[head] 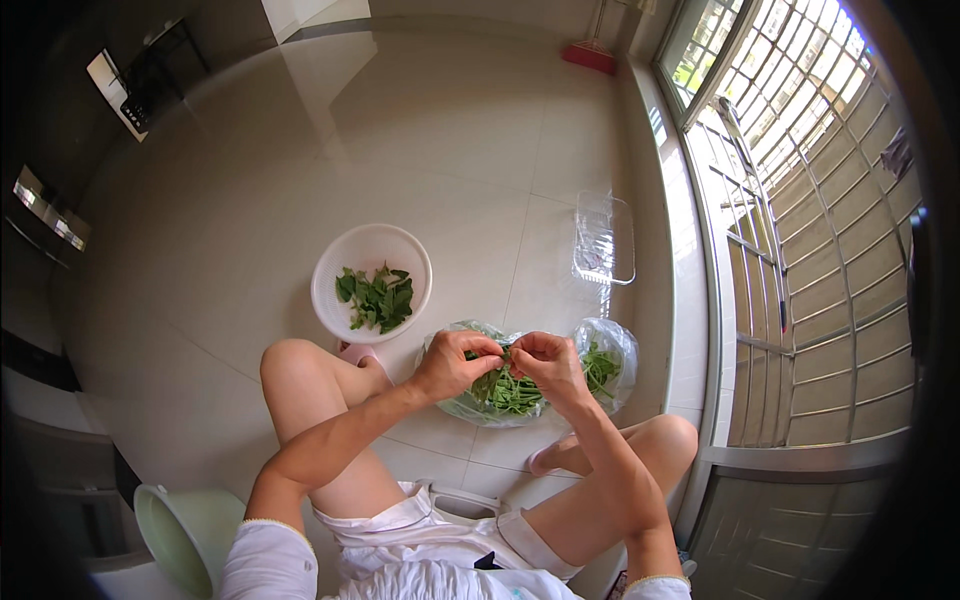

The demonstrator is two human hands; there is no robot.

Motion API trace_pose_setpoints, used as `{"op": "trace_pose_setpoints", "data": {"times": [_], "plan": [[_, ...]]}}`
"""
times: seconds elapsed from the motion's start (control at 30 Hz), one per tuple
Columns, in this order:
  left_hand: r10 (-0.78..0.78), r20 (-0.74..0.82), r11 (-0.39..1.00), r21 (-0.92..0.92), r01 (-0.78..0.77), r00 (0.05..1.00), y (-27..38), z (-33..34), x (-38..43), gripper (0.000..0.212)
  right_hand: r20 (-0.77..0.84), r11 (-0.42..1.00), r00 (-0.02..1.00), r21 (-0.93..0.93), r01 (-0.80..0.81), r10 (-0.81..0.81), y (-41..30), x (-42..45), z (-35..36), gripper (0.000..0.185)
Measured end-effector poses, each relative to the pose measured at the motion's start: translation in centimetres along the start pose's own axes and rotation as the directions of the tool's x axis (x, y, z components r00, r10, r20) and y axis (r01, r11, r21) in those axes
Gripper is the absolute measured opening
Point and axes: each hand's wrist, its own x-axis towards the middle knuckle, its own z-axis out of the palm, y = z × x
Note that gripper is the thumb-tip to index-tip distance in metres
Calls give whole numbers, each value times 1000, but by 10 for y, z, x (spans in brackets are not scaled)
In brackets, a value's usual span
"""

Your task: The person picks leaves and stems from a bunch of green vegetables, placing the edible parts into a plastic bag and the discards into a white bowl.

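Observation:
My left hand point(459, 365) and my right hand point(546, 365) meet over a clear plastic bag of leafy green stems point(516, 396). Thumb and forefinger of each hand are pinched on a small piece of greens point(507, 352) between them. Beyond my right hand, a second plastic bag point(628, 352) holds more green stems point(599, 369). To the left, a white plastic colander point(322, 281) stands on the floor with picked green leaves point(381, 301) in it.
A clear plastic tray point(604, 238) lies on the tiled floor near the wall. A pale green bucket point(176, 532) is at the lower left. A red broom point(589, 58) stands far back. A barred window point(817, 247) runs along the right. My knees flank the bags.

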Motion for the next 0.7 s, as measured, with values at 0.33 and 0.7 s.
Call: {"op": "trace_pose_setpoints", "data": {"times": [0.33,0.7], "plan": [[-198,120,839,-492,232,973,-1,-3,4,10,-77,1000,997,13,11,-10,-3,-1,5,8],[-235,86,872,-420,249,968,-2,-10,5,12,44,998,999,63,-5,2,-22,-4,-3,19]]}}
